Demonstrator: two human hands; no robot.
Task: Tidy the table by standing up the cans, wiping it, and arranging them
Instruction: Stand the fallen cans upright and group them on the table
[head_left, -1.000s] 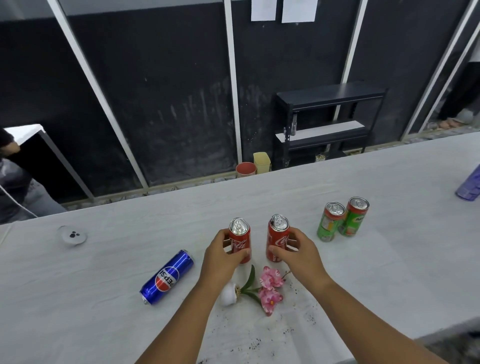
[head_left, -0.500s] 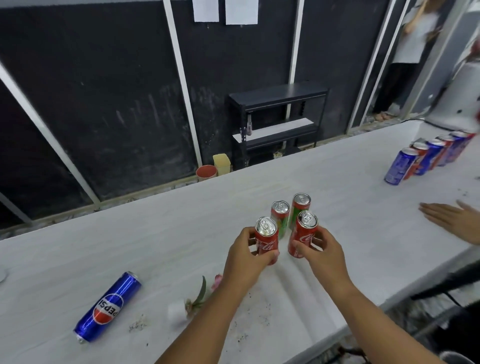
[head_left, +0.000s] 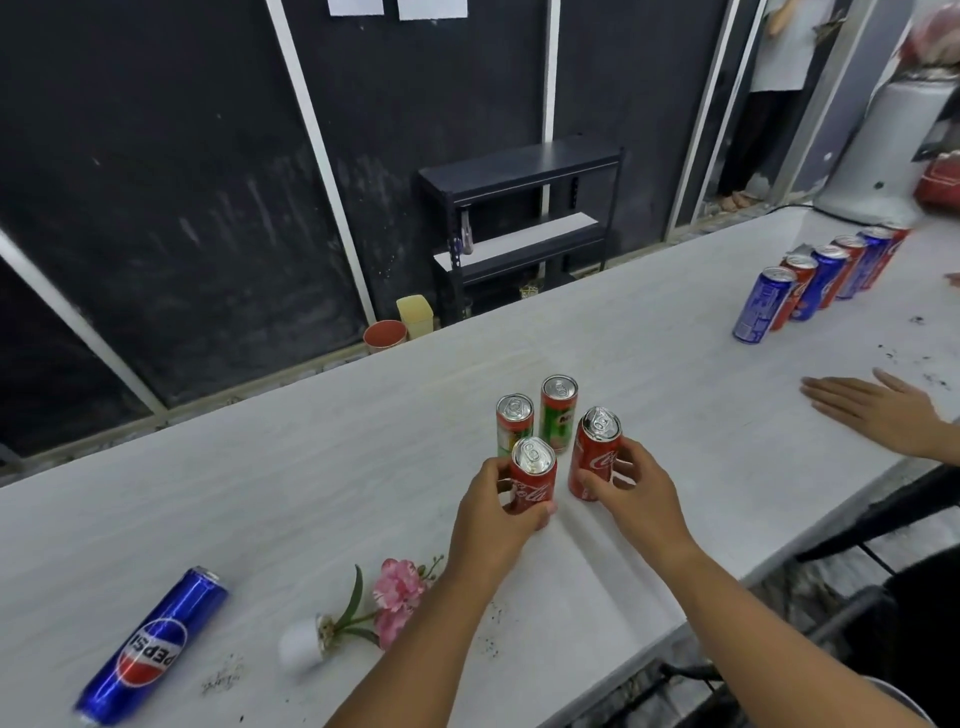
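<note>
Cola cans (head_left: 532, 475) moved nearer green cans (head_left: 558, 410) (soil-flecked table (head_left: 260, 493)).

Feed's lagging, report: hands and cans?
Left grip holds left Coke can, right grip holds right Coke can. Both upright. Pepsi can lies flat; tipped flower pot and soil near edge.

- Reaching forward over the near edge of the worktop (head_left: 311, 467) with both bare forearms, converging toward its middle.
- Gripping the left red can (head_left: 533, 480) with the left hand (head_left: 498, 512), thumb and fingers curled round its sides.
- Holding the right red can (head_left: 594, 457) with the right hand (head_left: 636, 501), fingers wrapped round it.
</note>
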